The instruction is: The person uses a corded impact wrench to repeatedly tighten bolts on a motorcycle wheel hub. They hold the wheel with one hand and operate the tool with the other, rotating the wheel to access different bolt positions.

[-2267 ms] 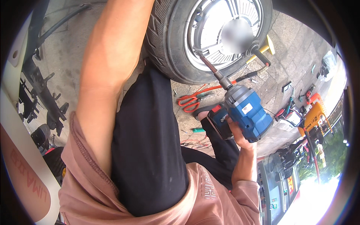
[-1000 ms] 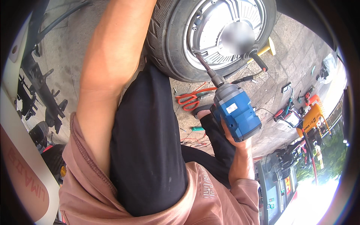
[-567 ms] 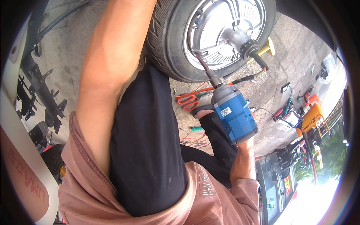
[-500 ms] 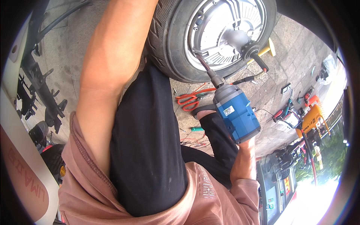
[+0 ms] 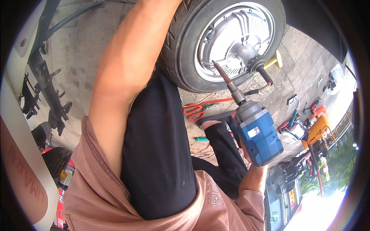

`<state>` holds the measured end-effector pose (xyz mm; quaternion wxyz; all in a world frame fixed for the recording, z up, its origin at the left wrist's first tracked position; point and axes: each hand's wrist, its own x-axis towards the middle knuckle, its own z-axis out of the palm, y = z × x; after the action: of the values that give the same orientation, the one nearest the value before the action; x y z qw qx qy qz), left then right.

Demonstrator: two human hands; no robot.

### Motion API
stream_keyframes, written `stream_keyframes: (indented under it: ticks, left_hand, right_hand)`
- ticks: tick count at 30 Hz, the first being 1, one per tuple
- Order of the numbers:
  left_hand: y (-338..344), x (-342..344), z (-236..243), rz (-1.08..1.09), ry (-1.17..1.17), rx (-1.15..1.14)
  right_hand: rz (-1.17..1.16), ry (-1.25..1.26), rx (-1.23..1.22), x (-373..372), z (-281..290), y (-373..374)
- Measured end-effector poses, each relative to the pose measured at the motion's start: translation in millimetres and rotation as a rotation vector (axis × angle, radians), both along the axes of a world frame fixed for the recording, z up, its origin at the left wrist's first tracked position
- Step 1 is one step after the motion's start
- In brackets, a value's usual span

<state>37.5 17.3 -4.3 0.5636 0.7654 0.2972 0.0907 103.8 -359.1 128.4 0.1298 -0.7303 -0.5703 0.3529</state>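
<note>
A blue and grey impact wrench (image 5: 259,133) is gripped by my right hand (image 5: 245,153), whose fingers are mostly hidden behind its body. Its long bit (image 5: 223,73) points up and left, the tip overlapping the lower left of the silver hub cover (image 5: 225,48). Whether the tip touches metal I cannot tell. The cover sits inside a black-tyred wheel (image 5: 183,57) with an axle and a black cable at its centre. My left forearm (image 5: 131,50) reaches up along the tyre's left side; the left hand is beyond the top edge.
Orange-handled scissors (image 5: 194,111) and a green-handled tool (image 5: 201,139) lie on the paving near my foot. A yellow tool (image 5: 274,61) shows behind the wheel. Further right are an orange-yellow machine (image 5: 317,131) and a clear plastic bag (image 5: 336,79). Dark vehicle frame parts (image 5: 46,84) stand at left.
The impact wrench has moved right and down in the picture, and its bit tip has come off the rim edge toward the hub. The wheel and left arm appear shifted slightly right.
</note>
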Motion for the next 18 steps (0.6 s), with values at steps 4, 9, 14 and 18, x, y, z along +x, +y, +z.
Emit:
stream_keyframes:
  ticks: [4,9,14,18]
  left_hand:
    - [-3.1,-7.1,0.0,0.005,-0.031,-0.055]
    - [-5.9,-12.2,-0.5,-0.005,-0.07,-0.048]
    - [-7.2,-16.4,1.9,0.02,-0.059,-0.014]
    - [-8.1,-16.7,2.7,0.031,-0.06,0.014]
  right_hand:
    - [0.363,-0.45,0.225,-9.5,-14.8,7.3]
    - [0.497,-0.65,0.247,-20.2,-23.6,8.6]
    - [0.499,-0.555,0.223,-17.1,-24.9,7.3]
    - [0.34,-0.423,0.172,-16.9,-27.7,2.0]
